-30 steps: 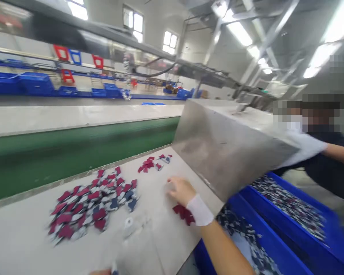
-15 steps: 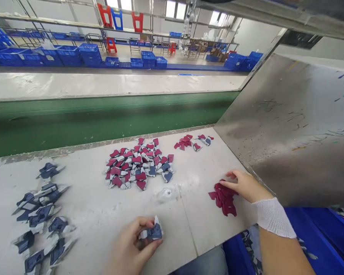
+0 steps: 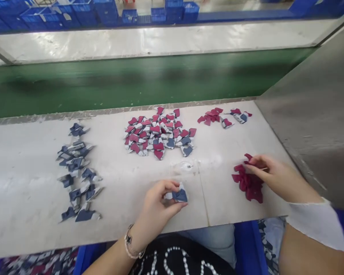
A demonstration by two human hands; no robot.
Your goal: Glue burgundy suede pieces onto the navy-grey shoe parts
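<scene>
Fingers of the left hand (image 3: 156,206) pinch a grey-and-white piece (image 3: 180,194)

Thumb below and fingertips above, the left hand has clamped the small piece near the front edge of the table (image 3: 117,214), just left of the seam in its top. Whether the piece touches the surface or hangs slightly above it, I cannot tell. The right hand (image 3: 281,179) is at a heap of dark red pieces (image 3: 250,187), its thumb and forefinger close together at the tips. Whether they grip a red piece is not clear; a thin pale thing shows beside them, too small to name.

The grey-and-white piece looks light and stiff, likely hard plastic, and probably smooth enough to turn in a loose pinch. Its sides seem the best hold, leaving the grey face free, as the left hand has it; the slim white tip may be the weakest part. The red pieces look thinner and flatter, light too, perhaps slightly bendy, and are best taken by an edge.

The white tip points away from the person, and the grey face is turned up towards them. The long axis seems to run left to right, from a pale end inside the grip to the grey corner, though the fingers hide part of it.
</scene>
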